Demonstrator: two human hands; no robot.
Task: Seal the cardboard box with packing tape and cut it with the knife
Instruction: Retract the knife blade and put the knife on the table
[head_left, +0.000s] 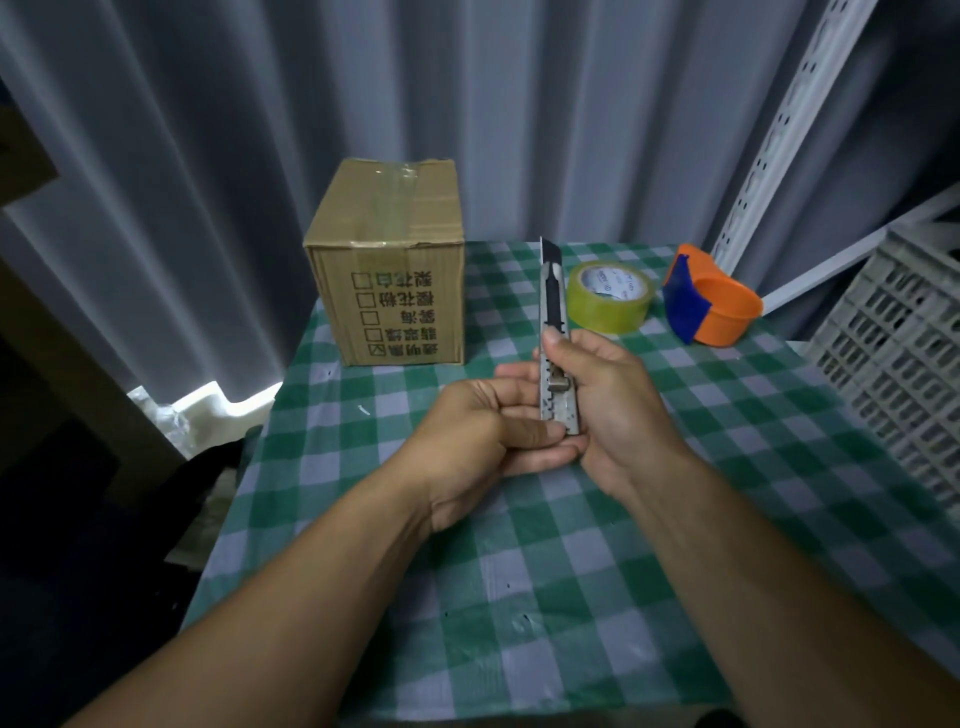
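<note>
A closed cardboard box (387, 254) stands at the table's far left, a strip of clear tape running over its top and down its front. A metal utility knife (555, 332) points away from me with its dark blade pushed out. My right hand (610, 395) grips the knife's handle, thumb on its upper part. My left hand (488, 431) cups the handle's lower end from the left, fingers curled under it. A roll of yellowish clear packing tape (610, 296) lies flat just beyond my right hand.
An orange and blue tape dispenser (709, 304) sits to the right of the roll. The table (519, 597) has a green and white checked cloth. A grey plastic crate (904, 364) stands at the right edge. A curtain hangs behind.
</note>
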